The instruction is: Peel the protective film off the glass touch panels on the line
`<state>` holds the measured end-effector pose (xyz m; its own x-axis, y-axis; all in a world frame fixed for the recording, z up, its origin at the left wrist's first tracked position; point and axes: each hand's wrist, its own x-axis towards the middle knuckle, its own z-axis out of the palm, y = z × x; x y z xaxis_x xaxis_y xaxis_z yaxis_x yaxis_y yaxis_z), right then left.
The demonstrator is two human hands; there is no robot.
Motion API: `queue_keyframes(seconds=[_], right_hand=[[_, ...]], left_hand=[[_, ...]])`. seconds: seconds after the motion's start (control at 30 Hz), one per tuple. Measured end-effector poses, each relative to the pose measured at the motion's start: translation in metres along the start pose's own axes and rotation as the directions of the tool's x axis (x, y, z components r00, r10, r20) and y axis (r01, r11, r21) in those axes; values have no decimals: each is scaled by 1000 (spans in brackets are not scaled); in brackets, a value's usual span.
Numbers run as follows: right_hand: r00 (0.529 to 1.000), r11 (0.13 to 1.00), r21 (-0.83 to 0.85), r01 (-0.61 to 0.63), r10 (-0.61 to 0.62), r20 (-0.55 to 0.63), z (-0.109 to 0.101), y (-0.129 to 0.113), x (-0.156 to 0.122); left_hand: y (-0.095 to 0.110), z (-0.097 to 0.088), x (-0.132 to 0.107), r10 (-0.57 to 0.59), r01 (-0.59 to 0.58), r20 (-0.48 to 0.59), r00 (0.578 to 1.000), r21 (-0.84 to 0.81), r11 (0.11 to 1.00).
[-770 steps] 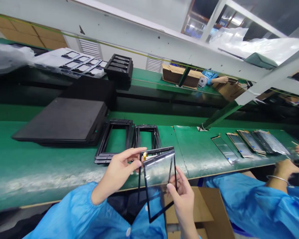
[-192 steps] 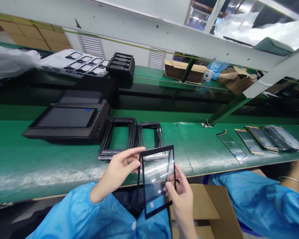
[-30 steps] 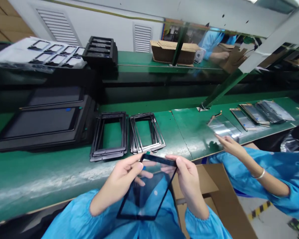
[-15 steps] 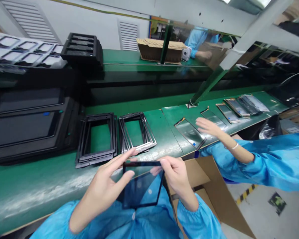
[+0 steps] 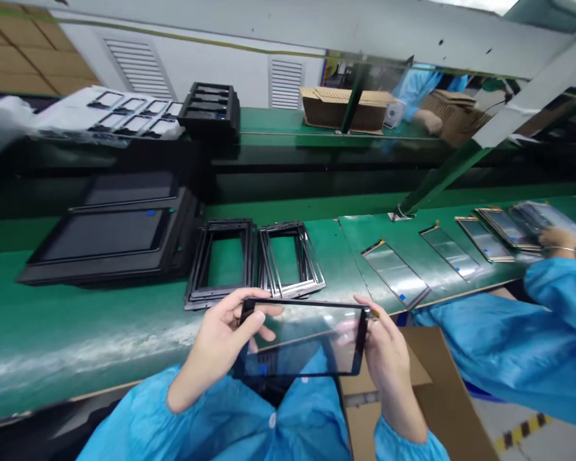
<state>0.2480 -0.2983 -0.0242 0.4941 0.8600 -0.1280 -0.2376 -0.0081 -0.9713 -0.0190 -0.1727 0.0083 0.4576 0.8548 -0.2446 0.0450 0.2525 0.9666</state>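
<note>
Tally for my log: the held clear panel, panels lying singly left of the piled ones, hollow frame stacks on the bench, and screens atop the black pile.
Held panel: 1
Single panels: 2
Frame stacks: 2
Dark screens: 2
Total: 7

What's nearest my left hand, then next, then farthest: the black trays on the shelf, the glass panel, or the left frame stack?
1. Glass panel: touching, gripped in your left hand.
2. Left frame stack: just beyond that hand.
3. Black trays: farthest back, on the shelf.
</note>
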Motion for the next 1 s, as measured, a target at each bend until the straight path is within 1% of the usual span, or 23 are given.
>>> queue_keyframes(seconds=[0.07,0.13,0.17,0.2,0.23,0.27,0.3,0.33,0.37,0.43,0.53,0.57,0.6,0.67,0.73,0.77,0.8,0.83,0.87,0.9,0.93,0.97,1.0], right_hand=[[998,1000,3,16,-16,-62,9,-2,-6],[995,998,-43,45,-49,-92,20,-7,-10],[994,996,-68,59,-65,-88,24,-10,-12],[994,994,-90,69,-76,-75,28,-12,-13],[994,991,-106,78,-86,-65,30,-13,-14],[994,990,-117,81,-89,-59,31,-13,-15],[994,989,-121,81,-89,-56,31,-12,-16],[994,990,-120,80,-88,-60,31,-10,-17],[994,990,-119,78,-86,-68,29,-9,-18],[991,989,-122,78,-90,-100,26,-6,-21],[988,986,-149,70,-89,-128,26,-6,-22],[990,986,-157,64,-83,-117,28,-8,-22],[995,986,-161,51,-65,-80,32,-9,-21],[998,988,-153,10,0,65,44,-13,-16],[975,995,-90,-39,57,213,57,-19,-8],[972,999,-26,-47,52,228,62,-22,-2],[984,998,56,-29,19,178,65,-25,5],[997,990,139,16,-26,71,65,-26,13],[996,977,198,77,-65,-63,63,-26,22],[976,965,224,140,-96,-197,59,-23,31],[948,959,215,182,-114,-296,53,-16,38],[931,965,183,189,-117,-347,47,-6,45],[926,976,136,173,-114,-359,41,7,49]], left_hand=[[3,0,1,26,-26,3,1000,71,997],[9,1,4,148,-144,7,989,260,955],[13,2,5,243,-232,20,970,387,893],[18,3,7,342,-324,60,938,509,798],[21,4,9,417,-407,133,899,603,686],[25,6,12,451,-477,227,863,660,581],[27,8,15,449,-532,320,834,682,502],[28,9,18,425,-573,399,812,681,456],[29,11,21,392,-601,459,797,669,437],[27,13,25,354,-617,506,787,654,437],[26,14,25,357,-607,491,795,647,461],[27,15,24,353,-599,484,801,649,469],[29,17,21,342,-592,483,806,644,485],[35,20,16,313,-588,507,803,591,552],[43,17,13,311,-557,491,814,508,656],[49,11,14,332,-523,433,838,468,712],[55,1,17,372,-485,323,870,432,761],[64,-14,23,418,-448,163,894,400,800],[74,-34,32,460,-418,-32,887,368,831],[85,-58,43,496,-410,-234,836,333,849],[98,-85,56,502,-395,-400,767,322,860],[111,-114,71,486,-374,-535,691,311,874],[125,-143,87,465,-352,-593,657,303,885]])
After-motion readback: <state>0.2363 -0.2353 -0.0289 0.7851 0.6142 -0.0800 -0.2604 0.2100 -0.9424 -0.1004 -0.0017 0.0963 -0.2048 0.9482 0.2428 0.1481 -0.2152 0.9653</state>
